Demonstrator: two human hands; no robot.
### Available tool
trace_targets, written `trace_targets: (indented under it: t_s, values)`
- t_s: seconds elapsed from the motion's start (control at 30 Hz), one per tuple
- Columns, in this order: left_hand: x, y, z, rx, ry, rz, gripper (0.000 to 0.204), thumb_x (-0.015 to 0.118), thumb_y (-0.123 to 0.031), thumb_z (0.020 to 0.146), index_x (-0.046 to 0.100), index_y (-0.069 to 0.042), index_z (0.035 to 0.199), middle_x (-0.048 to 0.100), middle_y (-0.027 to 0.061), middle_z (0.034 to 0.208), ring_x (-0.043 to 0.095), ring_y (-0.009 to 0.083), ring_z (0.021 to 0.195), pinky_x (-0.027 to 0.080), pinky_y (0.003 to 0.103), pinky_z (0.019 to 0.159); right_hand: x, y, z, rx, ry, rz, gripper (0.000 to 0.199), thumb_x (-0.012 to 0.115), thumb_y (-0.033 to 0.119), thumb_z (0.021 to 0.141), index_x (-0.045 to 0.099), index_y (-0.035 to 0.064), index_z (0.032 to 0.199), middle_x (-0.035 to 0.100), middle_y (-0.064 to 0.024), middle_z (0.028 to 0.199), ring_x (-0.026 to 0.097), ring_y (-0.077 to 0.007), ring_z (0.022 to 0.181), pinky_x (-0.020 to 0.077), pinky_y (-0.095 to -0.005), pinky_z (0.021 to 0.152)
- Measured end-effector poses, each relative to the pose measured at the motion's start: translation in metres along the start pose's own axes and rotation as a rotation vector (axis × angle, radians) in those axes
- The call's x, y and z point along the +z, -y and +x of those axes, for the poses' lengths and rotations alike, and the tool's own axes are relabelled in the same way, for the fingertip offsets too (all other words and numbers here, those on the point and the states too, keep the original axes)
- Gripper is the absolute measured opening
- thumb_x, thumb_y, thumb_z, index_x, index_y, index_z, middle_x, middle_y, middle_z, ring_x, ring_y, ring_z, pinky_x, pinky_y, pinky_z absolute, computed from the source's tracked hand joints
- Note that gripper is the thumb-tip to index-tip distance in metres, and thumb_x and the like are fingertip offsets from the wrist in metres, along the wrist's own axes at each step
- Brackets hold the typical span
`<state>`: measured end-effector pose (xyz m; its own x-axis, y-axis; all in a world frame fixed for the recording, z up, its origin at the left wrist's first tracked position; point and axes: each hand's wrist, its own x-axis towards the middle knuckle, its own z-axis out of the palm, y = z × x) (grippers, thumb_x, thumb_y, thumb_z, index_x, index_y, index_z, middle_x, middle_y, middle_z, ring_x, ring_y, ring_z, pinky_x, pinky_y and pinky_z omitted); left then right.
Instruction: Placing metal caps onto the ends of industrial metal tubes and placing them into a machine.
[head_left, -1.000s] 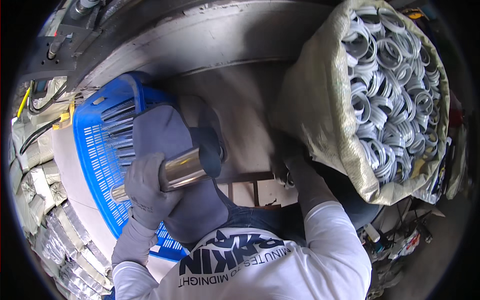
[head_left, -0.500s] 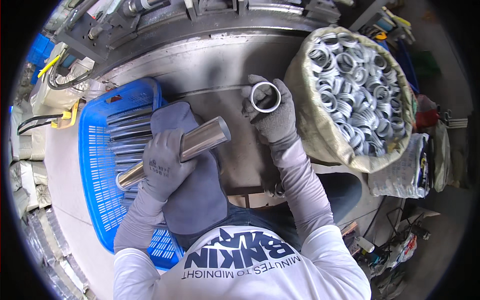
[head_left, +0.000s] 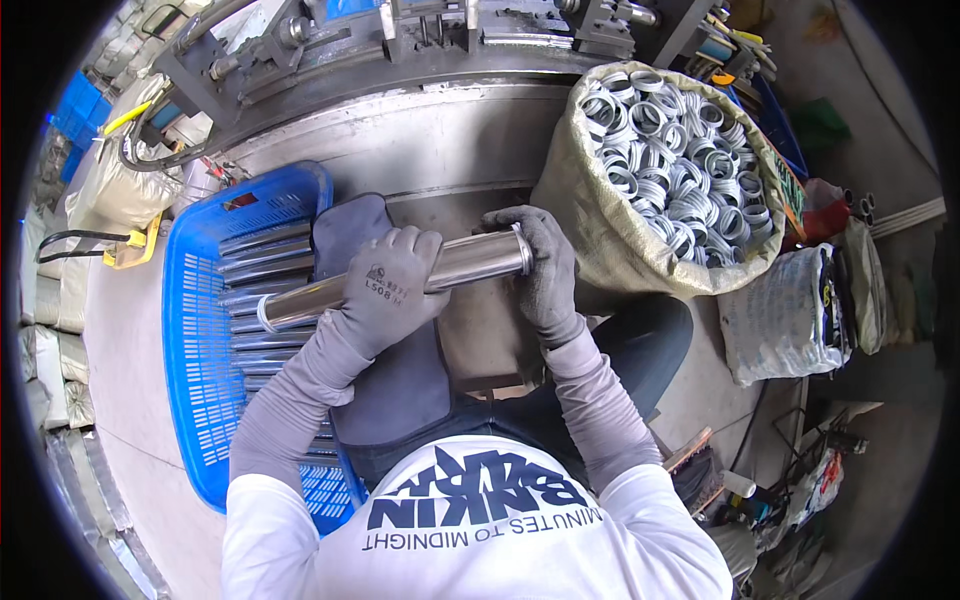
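Note:
A shiny metal tube (head_left: 475, 262) lies aslant over my lap, its right end higher. My left hand (head_left: 393, 292), in a grey glove, is wrapped round its middle. At the tube's right end my right hand (head_left: 546, 278), gloved too, closes its fingers on a pale metal ring (head_left: 523, 250). The ring sits against the tube's end; how far it is on, I cannot tell. A pale rim (head_left: 264, 314) shows at the tube's left end. Beneath the tube a dark grey pad (head_left: 395, 400) covers my left thigh.
On the left stands a blue plastic basket (head_left: 176, 400) with several metal tubes (head_left: 262, 262). A woven sack (head_left: 578, 225) full of rings (head_left: 690, 170) is at the right. Dark machinery (head_left: 440, 60) spans the far side. A wrapped bundle (head_left: 775, 320) lies beyond the sack.
My right hand has brought the ring left and down to the tube's right end. The tube has swung to a flatter slant and my left hand has moved slightly right and up.

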<state>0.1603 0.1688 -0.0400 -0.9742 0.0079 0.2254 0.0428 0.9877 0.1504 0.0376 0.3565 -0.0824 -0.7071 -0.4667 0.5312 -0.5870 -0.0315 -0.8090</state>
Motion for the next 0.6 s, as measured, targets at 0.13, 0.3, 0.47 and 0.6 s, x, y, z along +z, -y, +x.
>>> trace_targets:
  t_s: [0.13, 0.3, 0.47, 0.6]
  values:
    - [0.003, -0.003, 0.001, -0.004, 0.054, 0.043, 0.04, 0.08, -0.031, 0.079, 0.061, -0.01, 0.107, 0.065, 0.0113, 0.097, 0.068, 0.0314, 0.095, 0.052, 0.046, 0.083, 0.0, -0.001, -0.006, 0.146, -0.069, 0.109, 0.029, 0.052, 0.017, 0.101, 0.071, -0.0037, 0.107, 0.075, -0.0172, 0.107, 0.076, -0.0301, 0.097, 0.0583, -0.038, 0.09]
    - [0.009, -0.004, 0.003, 0.0, 0.09, 0.066, 0.042, 0.081, -0.032, 0.078, 0.06, -0.01, 0.108, 0.065, 0.0107, 0.099, 0.068, 0.0302, 0.095, 0.053, 0.045, 0.082, 0.003, -0.005, -0.009, 0.09, -0.094, -0.042, 0.043, 0.043, 0.028, 0.106, 0.072, -0.0037, 0.105, 0.075, -0.017, 0.103, 0.076, -0.029, 0.097, 0.0576, -0.0371, 0.09]
    - [0.012, 0.0, 0.005, 0.002, 0.082, 0.047, 0.042, 0.081, -0.033, 0.078, 0.06, -0.01, 0.107, 0.064, 0.0102, 0.097, 0.068, 0.0301, 0.094, 0.052, 0.044, 0.081, -0.003, -0.011, -0.006, 0.145, -0.06, 0.116, 0.035, 0.049, 0.023, 0.11, 0.071, -0.0038, 0.11, 0.073, -0.0162, 0.099, 0.073, -0.0277, 0.091, 0.057, -0.0368, 0.086]
    - [0.01, 0.004, 0.004, -0.003, 0.134, 0.049, 0.042, 0.081, -0.032, 0.078, 0.06, -0.01, 0.106, 0.065, 0.0105, 0.096, 0.068, 0.0303, 0.095, 0.052, 0.044, 0.081, -0.028, -0.002, -0.002, 0.461, 0.134, 0.167, 0.024, 0.058, 0.018, 0.109, 0.072, -0.0014, 0.114, 0.073, -0.0094, 0.094, 0.07, -0.0167, 0.088, 0.056, -0.0309, 0.083]
